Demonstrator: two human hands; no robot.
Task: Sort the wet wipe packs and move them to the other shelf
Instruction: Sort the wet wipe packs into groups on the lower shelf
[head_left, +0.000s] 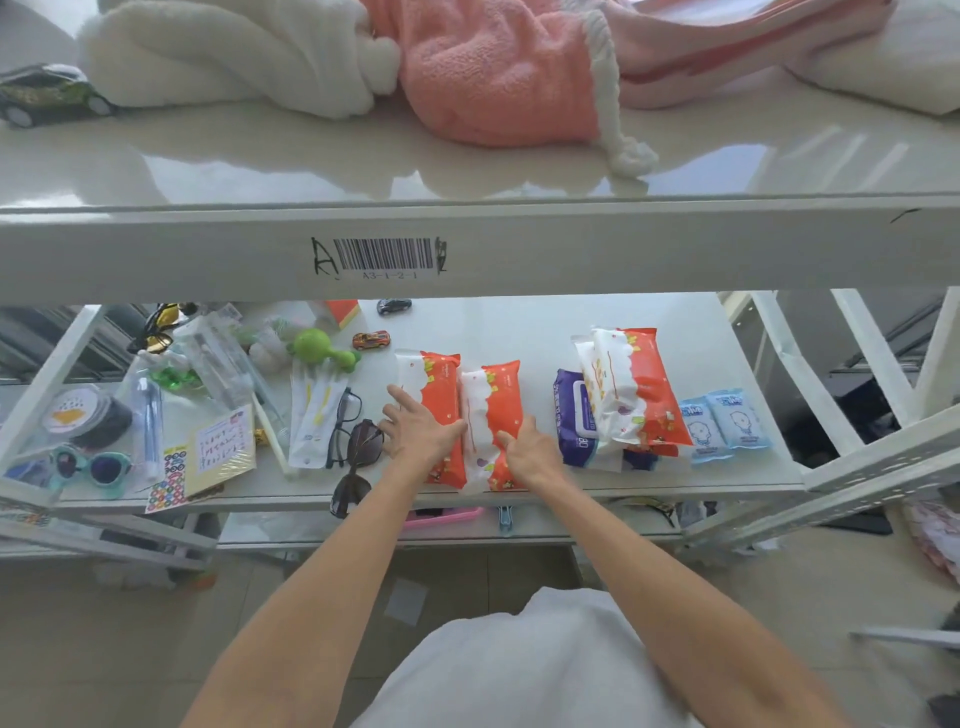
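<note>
Orange-white left pack (441, 389) and right pack (496, 400) touching, front of the shelf (519, 322); spare stack (628, 395) at 3 o'clock. Left hand (421, 434) spread flat on one, right hand (527, 452) curled on the other's edge. Probably best pressed together, lifted level.

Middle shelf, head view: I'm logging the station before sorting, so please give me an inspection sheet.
Surface: glossy white middle shelf, under a barcode-labelled beam.
Job's things: left orange-and-white wet wipe pack and right orange-and-white pack side by side; third orange-and-white pack atop purple wipe pack; two small pale-blue packs beside.
Clutter: black-framed glasses, dark sunglasses, green plastic toy, small toy car, at left.
Hands: left hand flat on left pack; right hand curled on right pack's edge.
Cables: nothing seen.
Surroundings: pink and white towels on upper shelf.
</note>
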